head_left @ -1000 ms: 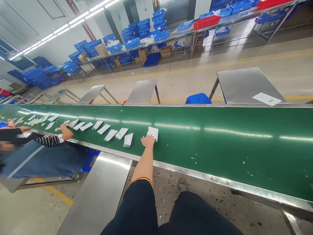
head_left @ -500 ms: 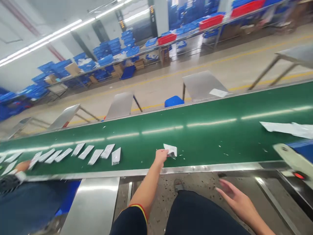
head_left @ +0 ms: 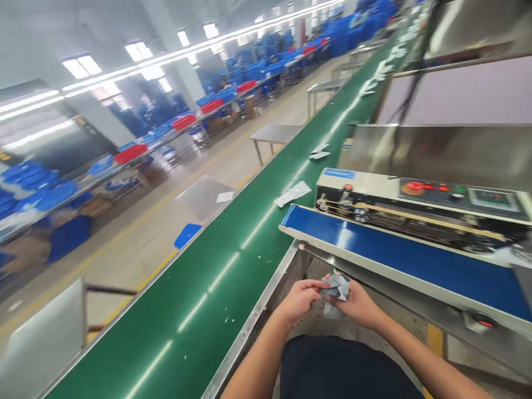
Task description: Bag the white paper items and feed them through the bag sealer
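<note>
Both of my hands meet over my lap, beside the green conveyor belt. My left hand and my right hand are both closed on a small crumpled silvery packet, pinching it from either side. Just beyond them runs the blue belt of a sealing machine with red and green buttons on its panel.
Flat white packets lie on the green belt ahead, with more farther along. Steel side tables stand across the belt. Blue and red crates fill benches along the far wall. A steel panel rises behind the machine.
My view has swung right from the row of packets to the sealing machine. My left hand lifted a packet off the belt and brought it to my lap, where my right hand joined it.
</note>
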A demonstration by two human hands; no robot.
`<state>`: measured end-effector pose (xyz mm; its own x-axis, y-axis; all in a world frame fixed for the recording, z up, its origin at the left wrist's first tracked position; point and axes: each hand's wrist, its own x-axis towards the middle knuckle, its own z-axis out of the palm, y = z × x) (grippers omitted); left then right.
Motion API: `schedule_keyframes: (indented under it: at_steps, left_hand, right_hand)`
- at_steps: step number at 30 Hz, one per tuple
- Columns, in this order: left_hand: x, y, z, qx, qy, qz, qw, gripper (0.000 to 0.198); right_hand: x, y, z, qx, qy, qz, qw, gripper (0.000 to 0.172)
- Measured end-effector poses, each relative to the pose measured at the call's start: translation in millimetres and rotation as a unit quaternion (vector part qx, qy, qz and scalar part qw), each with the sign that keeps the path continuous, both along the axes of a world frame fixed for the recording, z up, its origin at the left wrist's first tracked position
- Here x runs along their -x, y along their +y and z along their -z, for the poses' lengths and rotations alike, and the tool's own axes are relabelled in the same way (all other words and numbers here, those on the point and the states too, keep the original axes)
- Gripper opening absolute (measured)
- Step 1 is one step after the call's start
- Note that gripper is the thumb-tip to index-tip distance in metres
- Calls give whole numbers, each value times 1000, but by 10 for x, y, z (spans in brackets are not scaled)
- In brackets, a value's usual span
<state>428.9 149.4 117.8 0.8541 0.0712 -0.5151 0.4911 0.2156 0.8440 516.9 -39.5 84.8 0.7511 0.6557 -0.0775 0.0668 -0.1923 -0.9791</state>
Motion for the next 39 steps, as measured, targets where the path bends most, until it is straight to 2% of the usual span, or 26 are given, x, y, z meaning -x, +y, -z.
schedule_keyframes:
  at_steps: [3, 6, 8, 10, 11, 12, 18, 21, 23, 25, 27, 29, 32, 35, 37, 39]
  left_hand:
    - [-602, -420, 62, -94, -109, 21, 989, 40]
    - [-1096, -790, 67, -68, -162, 50, 983, 52]
    - [-1350, -959, 24, -44, -163, 71, 983, 63]
    - [-1556, -1070, -30, -56, -172, 91, 979, 67]
    - [-1645, -1110, -54, -68, -181, 108, 975, 68]
    - [-1728, -1144, -75, -79, -191, 131, 970, 68]
    - [-2214, -1354, -218, -94, -236, 321, 913, 64]
    - [-2440, -1532, -319, -91, -221, 377, 895, 61]
    - [-2544, -1707, -348, -94, -212, 366, 901, 59]
    - [-2597, -1931, -322, -86, -199, 301, 929, 60]
    - [-2601, -2187, -243, -69, -180, 208, 959, 66]
    - [-2571, -2443, -131, -55, -167, 158, 972, 69]
    - [-2520, -2785, 65, -62, -168, 167, 970, 63]
    - [-2551, -3092, 277, -138, -157, 156, 965, 55]
    - [-2635, -3298, 421, -173, -118, 137, 968, 53]
    - [-2750, -3490, 552, -161, -59, 105, 980, 52]
  right_hand:
    - [-229, -449, -103, 10, 41, 80, 996, 49]
    - [-428, -862, -180, -2, 59, 163, 985, 68]
    - [-550, -1147, -197, -7, 50, 274, 960, 67]
    - [-652, -1418, -201, 16, 31, 386, 922, 61]
    - [-695, -1536, -206, 30, 27, 415, 909, 60]
    - [-732, -1634, -217, 40, 26, 421, 906, 59]
    - [-957, -1939, -438, 51, -16, 335, 941, 59]
    - [-1053, -2084, -576, 36, -17, 311, 949, 54]
    - [-1095, -2186, -632, 25, 17, 291, 956, 54]
    - [-1137, -2285, -638, 14, 42, 294, 955, 60]
    - [-1194, -2393, -591, -3, 45, 336, 941, 61]
    - [-1263, -2537, -500, -14, 48, 388, 920, 60]
    - [-1363, -2858, -320, 2, 69, 419, 905, 59]
    - [-1452, -3278, -117, 79, 114, 438, 888, 51]
    - [-1529, -3550, 14, 124, 148, 467, 863, 43]
    - [-1637, -3762, 121, 136, 171, 486, 846, 33]
